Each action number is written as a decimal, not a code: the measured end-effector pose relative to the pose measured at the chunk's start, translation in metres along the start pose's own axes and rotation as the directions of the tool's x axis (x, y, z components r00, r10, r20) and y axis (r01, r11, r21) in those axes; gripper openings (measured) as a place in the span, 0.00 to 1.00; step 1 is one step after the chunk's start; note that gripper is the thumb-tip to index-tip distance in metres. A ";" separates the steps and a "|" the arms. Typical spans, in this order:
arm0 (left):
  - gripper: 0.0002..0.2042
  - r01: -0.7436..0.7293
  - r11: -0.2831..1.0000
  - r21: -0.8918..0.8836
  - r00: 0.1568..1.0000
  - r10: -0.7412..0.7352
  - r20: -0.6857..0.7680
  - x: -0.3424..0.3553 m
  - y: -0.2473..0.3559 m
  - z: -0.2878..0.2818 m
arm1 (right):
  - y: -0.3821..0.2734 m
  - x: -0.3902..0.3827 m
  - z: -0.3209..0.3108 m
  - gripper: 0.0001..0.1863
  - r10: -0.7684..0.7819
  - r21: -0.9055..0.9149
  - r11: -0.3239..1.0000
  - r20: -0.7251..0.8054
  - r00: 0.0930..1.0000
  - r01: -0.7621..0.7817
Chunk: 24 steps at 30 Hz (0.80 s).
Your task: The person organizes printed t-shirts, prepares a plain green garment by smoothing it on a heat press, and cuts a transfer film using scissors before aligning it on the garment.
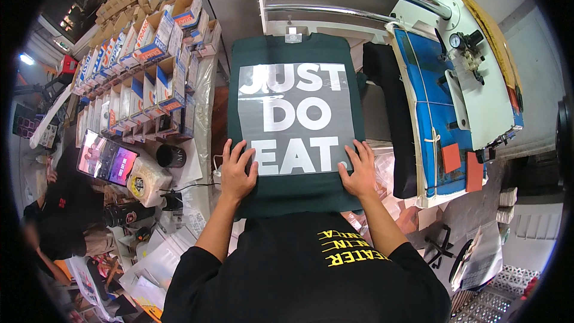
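Note:
A dark green T-shirt (293, 200) lies spread out in front of me, its collar at the far end. On its chest rests a clear, shiny transfer film (250, 121) with large white block lettering. My left hand (239, 170) is laid flat, fingers spread, at the film's near left corner. At the near right corner my right hand (360, 169) rests the same way, its fingertips at the film's edge. Neither hand grips anything. The film looks flat, with glare along its upper part.
To the right stands a heat press with a white upper arm (430, 3), gauge (455, 41) and blue pad (431, 120). Black cloth (391, 126) hangs beside it. Several cardboard file boxes (156, 39), a tablet (107, 158) and a black cup (171, 155) are at left; another person (63, 221) is beyond.

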State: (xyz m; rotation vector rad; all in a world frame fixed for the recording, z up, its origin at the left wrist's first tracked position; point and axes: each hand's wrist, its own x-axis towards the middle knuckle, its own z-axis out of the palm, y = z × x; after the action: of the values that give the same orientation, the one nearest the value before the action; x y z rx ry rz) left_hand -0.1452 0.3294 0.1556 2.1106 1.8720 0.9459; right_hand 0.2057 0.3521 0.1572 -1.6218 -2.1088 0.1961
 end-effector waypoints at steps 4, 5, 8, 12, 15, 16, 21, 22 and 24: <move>0.16 -0.008 1.000 0.000 1.000 0.008 0.005 0.002 -0.001 0.000 | 0.001 0.000 -0.001 0.26 -0.006 -0.002 1.000 0.000 1.000 0.006; 0.16 -0.015 1.000 0.001 1.000 0.015 0.003 0.003 -0.002 0.001 | 0.001 0.002 -0.001 0.26 -0.012 -0.001 1.000 -0.006 1.000 0.012; 0.15 0.032 0.999 0.029 0.999 -0.032 0.015 0.002 0.005 -0.004 | -0.002 0.000 -0.004 0.23 -0.003 -0.013 1.000 0.016 1.000 0.003; 0.14 0.098 0.990 0.105 0.981 -0.114 0.157 0.035 0.002 -0.017 | 0.015 0.025 -0.001 0.18 -0.012 -0.028 1.000 -0.046 0.999 0.011; 0.12 0.185 0.956 -0.226 0.983 -0.184 0.029 0.075 -0.055 -0.005 | 0.070 0.073 0.024 0.17 0.179 0.208 0.969 -0.198 0.964 -0.137; 0.12 0.198 0.878 -0.435 0.964 -0.254 -0.075 0.093 -0.067 -0.004 | 0.078 0.091 0.028 0.19 0.366 0.383 0.883 -0.196 0.910 -0.272; 0.30 0.833 0.069 -0.550 0.482 -0.579 0.658 0.138 -0.096 0.011 | 0.114 0.138 0.061 0.33 0.471 0.685 -0.223 0.699 0.538 -0.694; 0.36 0.896 -0.165 -0.413 0.305 -0.450 0.839 0.146 -0.100 0.010 | 0.108 0.145 0.063 0.38 0.369 0.653 -0.309 0.752 0.546 -0.691; 0.42 0.793 -0.361 -0.490 0.431 -0.236 0.871 0.151 -0.139 0.044 | 0.131 0.161 0.074 0.41 0.346 0.686 -0.323 0.727 0.593 -0.652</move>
State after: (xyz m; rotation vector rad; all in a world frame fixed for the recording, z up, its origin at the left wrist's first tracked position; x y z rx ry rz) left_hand -0.2348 0.5110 0.1016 0.1612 0.9618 0.8431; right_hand 0.2564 0.5547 0.0859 -1.2620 -0.3948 1.8439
